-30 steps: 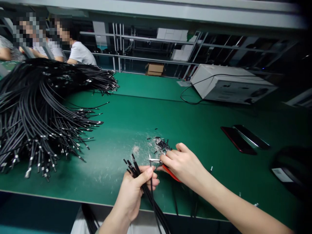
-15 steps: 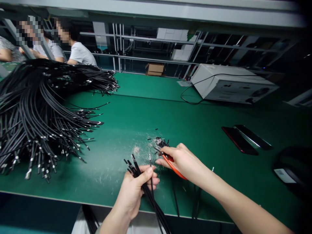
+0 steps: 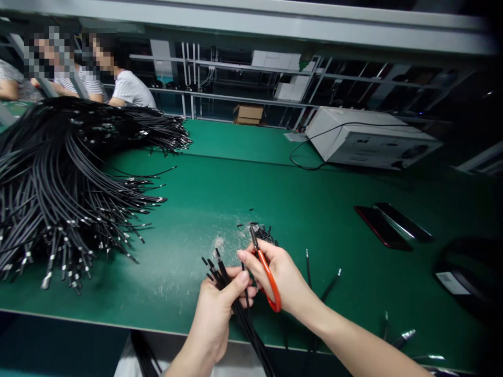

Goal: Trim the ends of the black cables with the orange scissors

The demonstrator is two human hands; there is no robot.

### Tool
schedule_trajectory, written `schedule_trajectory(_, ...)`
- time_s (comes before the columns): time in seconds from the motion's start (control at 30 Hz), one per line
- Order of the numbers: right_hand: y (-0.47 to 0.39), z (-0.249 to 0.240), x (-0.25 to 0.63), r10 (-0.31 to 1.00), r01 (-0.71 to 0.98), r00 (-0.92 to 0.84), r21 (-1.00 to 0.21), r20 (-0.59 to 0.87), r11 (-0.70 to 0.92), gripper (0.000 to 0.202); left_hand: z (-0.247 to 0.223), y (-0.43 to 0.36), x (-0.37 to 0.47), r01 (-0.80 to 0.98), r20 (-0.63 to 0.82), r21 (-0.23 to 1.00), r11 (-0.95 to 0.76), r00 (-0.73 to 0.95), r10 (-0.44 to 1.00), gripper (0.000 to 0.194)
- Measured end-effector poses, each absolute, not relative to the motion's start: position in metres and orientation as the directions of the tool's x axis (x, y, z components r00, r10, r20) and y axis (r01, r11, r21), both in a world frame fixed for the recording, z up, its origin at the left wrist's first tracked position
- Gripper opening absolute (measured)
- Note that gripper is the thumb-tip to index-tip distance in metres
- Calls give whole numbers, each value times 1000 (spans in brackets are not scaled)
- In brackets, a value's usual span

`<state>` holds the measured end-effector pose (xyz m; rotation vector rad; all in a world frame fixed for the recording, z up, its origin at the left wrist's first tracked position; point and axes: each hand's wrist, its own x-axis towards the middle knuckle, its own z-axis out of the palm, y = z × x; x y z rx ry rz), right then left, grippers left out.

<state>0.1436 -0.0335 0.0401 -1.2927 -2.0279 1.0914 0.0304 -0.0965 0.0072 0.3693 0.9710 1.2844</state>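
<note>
Closed around a bunch of black cables (image 3: pixel 247 327), my left hand (image 3: pixel 220 309) pinches one thin cable apart from the others between thumb and finger. My right hand (image 3: pixel 275 272) holds orange-handled scissors (image 3: pixel 271 277), their dark blades pointing up and away. Its thumb and finger meet near the tip of the single cable, which they partly hide. Just beyond the blades lies a small pile of short black cut pieces (image 3: pixel 269 235), with pale fibre scraps (image 3: pixel 219 243) scattered beside it on the green table (image 3: pixel 204 199).
A large heap of black cables (image 3: pixel 58 173) covers the table's left side. On the right are two phones (image 3: pixel 383 228), a dark object with a white label (image 3: pixel 454 283) and a white metal box (image 3: pixel 373 139). Several loose cable ends stick up near my right forearm. People sit at back left.
My right hand has moved left to the tip of the single cable, and the scissors have turned more upright. More cable ends show at the lower right.
</note>
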Motion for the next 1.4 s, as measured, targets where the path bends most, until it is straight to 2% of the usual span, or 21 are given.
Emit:
schedule_trajectory(0.03,-35,38,144,905,549,-423,-779,54,303,25,7,-97,31,-634,-404,715,296,-29,915,27)
schedule_trajectory(0.1,-37,35,147,861,632,-458,-599,222,491,25,8,-98,31,-631,-411,715,301,-30,911,27)
schedule_trajectory(0.17,-36,33,150,745,649,-555,-367,371,666,24,8,-98,30,-625,-405,720,302,-24,914,26)
schedule_trajectory(0.23,-32,34,155,645,617,-625,-228,439,753,22,8,-98,29,-622,-414,717,315,-15,910,26)
schedule_trajectory(0.3,-27,35,162,653,638,-604,-214,457,740,18,9,-99,28,-625,-446,704,339,-18,895,28)
schedule_trajectory(0.37,-22,38,169,715,699,-549,-231,433,677,16,11,-99,27,-629,-474,691,357,-20,881,30)
schedule_trajectory(0.43,-21,41,176,752,737,-552,-210,360,642,15,13,-100,26,-633,-491,681,369,-20,871,30)
schedule_trajectory(0.57,-29,47,184,729,719,-658,-132,189,683,22,16,-101,25,-632,-511,670,389,-12,859,32)
schedule_trajectory(0.63,-33,50,185,735,714,-665,-175,135,678,26,17,-102,26,-626,-507,675,390,-9,862,33)
schedule_trajectory(0.7,-37,54,181,777,707,-626,-374,63,600,28,18,-102,28,-614,-501,690,384,-23,865,35)
schedule_trajectory(0.8,-39,57,172,828,567,-554,-768,-87,298,27,19,-102,30,-583,-478,728,361,-54,877,36)
schedule_trajectory(0.83,-39,57,168,833,495,-541,-844,-115,205,27,19,-102,31,-574,-469,738,354,-59,881,36)
schedule_trajectory(0.9,-38,59,160,845,389,-522,-914,-117,113,27,19,-102,32,-566,-457,747,348,-56,888,36)
schedule_trajectory(0.97,-37,61,156,845,360,-524,-927,-109,104,26,19,-102,32,-571,-459,742,350,-53,887,35)
schedule_trajectory(1.1,-35,69,156,802,411,-585,-897,-121,165,24,19,-103,30,-592,-461,727,349,-43,886,32)
schedule_trajectory(1.27,-33,80,160,769,523,-639,-726,12,446,18,18,-104,30,-636,-432,697,332,-3,902,27)
schedule_trajectory(1.4,-30,84,162,738,548,-673,-641,44,537,16,19,-104,29,-658,-419,671,341,43,907,26)
